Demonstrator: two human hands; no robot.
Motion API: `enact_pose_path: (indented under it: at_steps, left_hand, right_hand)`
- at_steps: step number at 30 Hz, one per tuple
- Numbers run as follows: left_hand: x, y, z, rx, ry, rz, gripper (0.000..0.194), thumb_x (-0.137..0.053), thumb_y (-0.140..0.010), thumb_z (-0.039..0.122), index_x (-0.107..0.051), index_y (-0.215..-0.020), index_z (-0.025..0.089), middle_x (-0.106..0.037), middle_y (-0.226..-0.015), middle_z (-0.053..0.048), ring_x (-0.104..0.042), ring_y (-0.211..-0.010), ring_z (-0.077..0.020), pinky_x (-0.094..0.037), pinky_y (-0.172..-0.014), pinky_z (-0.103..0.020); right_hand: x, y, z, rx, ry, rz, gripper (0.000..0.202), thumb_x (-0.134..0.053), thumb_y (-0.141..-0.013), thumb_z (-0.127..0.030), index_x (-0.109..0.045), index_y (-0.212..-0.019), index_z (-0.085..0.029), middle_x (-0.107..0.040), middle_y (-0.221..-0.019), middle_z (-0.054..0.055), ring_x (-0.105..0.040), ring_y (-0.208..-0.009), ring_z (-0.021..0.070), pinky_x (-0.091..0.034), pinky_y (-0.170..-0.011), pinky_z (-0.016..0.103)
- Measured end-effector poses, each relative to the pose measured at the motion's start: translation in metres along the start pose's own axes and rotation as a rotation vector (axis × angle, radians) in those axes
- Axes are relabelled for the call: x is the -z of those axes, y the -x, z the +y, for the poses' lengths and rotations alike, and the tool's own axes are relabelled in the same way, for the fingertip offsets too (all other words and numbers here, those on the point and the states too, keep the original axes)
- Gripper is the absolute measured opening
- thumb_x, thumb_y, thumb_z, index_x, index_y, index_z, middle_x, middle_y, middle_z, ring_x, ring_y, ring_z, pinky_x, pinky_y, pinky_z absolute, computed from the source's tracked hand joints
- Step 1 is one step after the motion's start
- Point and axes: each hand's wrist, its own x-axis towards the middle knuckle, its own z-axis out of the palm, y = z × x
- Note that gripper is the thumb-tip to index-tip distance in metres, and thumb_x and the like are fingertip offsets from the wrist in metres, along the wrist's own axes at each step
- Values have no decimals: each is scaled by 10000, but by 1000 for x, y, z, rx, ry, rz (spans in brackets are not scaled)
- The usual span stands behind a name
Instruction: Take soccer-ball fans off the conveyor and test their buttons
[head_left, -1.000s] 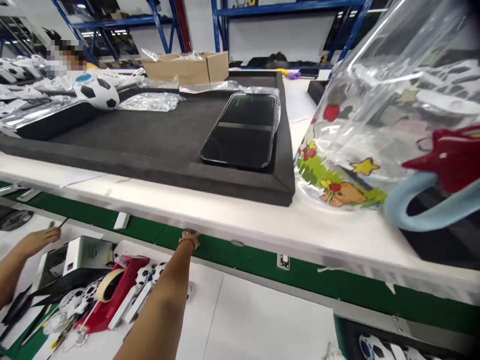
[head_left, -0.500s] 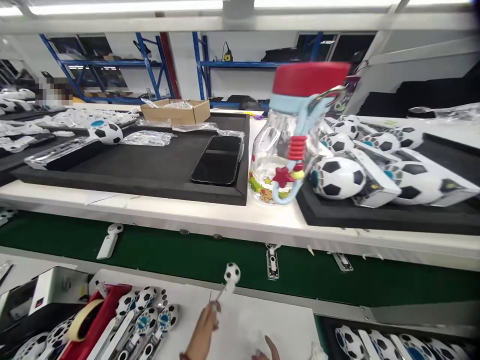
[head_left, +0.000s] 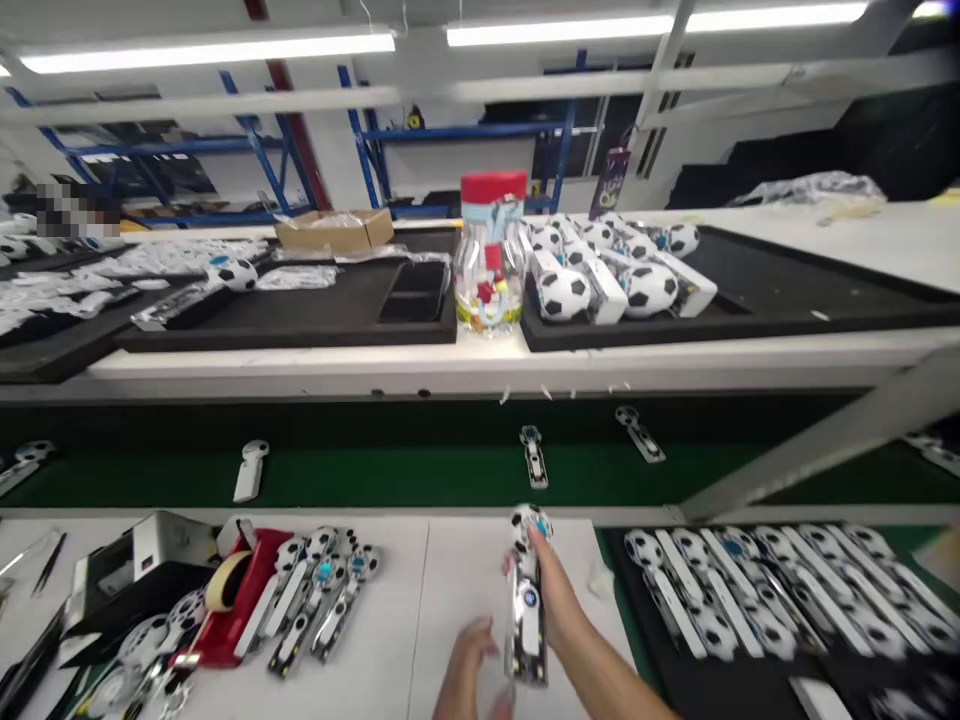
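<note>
overhead, a long shelf (head_left: pixel 480 350) carried dark trays (head_left: pixel 750 300) of soccer-ball fans and a red-capped bottle (head_left: pixel 491 255). below it ran a green belt (head_left: pixel 390 475) with a few fans spaced along it. nearest, on the white table (head_left: pixel 457 600), the right hand (head_left: pixel 551 590) gripped a fan (head_left: pixel 529 590) upright; the left hand (head_left: pixel 469 665) hovered open just beside its base. the step looked like checking or fitting the fan; next would call for steadying its handle with both hands.

Right hand (head_left: pixel 551 590) fingers curled, left hand (head_left: pixel 469 665) seemingly open, blurred.
</note>
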Motion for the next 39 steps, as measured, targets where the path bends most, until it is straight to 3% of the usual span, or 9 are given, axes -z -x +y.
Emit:
enact_pose_path:
  at_steps: [4,8,12,16,19,22,24,30,39]
  left_hand:
    - [-17,11,25,126,348,-106,580,-540,-726,528,-363,-1212,266,-510,-1172,-113,-548,-965,-250,-438,-769,-365]
    - [-29,17,38,193,511,-187,881,-617,-737,352,-20,-1378,257,-399,-1326,-114,-391,-1199,-247,-344,-953,-359]
    - [-30,23,35,68,418,-192,775,-615,-743,309,-164,-1367,217,-281,-1413,-83,-213,-1307,-230,-216,-1060,-336]
    - [-26,29,34,4,369,-203,529,-598,-760,288,-382,-1227,168,-444,-1288,-117,-366,-1221,-260,-284,-1022,-376]
    - [-24,35,41,73,405,-249,445,-592,-767,299,-407,-1152,174,-521,-1170,-125,-520,-1053,-261,-427,-861,-378]
    - [-21,41,47,165,462,-284,469,-601,-750,361,-385,-1125,180,-558,-1062,-131,-603,-865,-260,-484,-659,-353]
    - [-20,44,49,187,477,-280,480,-621,-724,384,-396,-1092,173,-571,-1000,-125,-616,-800,-255,-481,-612,-341]
    - [-21,44,50,172,487,-283,518,-639,-695,399,-387,-1089,176,-567,-964,-113,-618,-766,-249,-485,-603,-349]
    - [-22,47,46,163,504,-288,492,-629,-706,398,-390,-1067,164,-555,-868,-74,-613,-716,-224,-479,-554,-307]
  right_hand:
    - [-13,40,-17,11,38,-96,422,-654,-639,-510,-470,-843,-190,-584,-572,-20,-520,-465,116,-383,-422,207]
    - [-18,69,-17,77,185,-168,375,-643,-678,-453,-478,-890,-192,-597,-661,-11,-586,-589,142,-463,-540,252]
    - [-19,81,-12,112,287,-140,379,-615,-699,-469,-467,-920,-200,-583,-677,-13,-585,-593,147,-471,-568,277]
    - [-18,85,-12,139,368,-157,407,-571,-736,-483,-452,-1021,-219,-600,-873,30,-592,-800,185,-471,-664,300]
    - [-15,89,-17,133,410,-206,428,-556,-754,-476,-448,-1087,-230,-576,-1021,48,-559,-909,190,-465,-663,268]
    - [-9,94,-23,47,424,-282,453,-538,-766,-479,-423,-1141,-253,-581,-925,38,-562,-706,152,-351,-408,178]
    - [-4,95,-26,17,406,-352,448,-551,-765,-455,-423,-1146,-257,-574,-867,27,-520,-597,121,-251,-340,157]
    - [8,98,-20,-151,405,-515,346,-590,-728,-450,-492,-904,-169,-519,-628,-19,-419,-406,71,-248,-289,158]
    - [11,100,-10,-138,386,-477,308,-554,-759,-447,-506,-901,-178,-510,-560,-30,-453,-411,92,-256,-268,154]
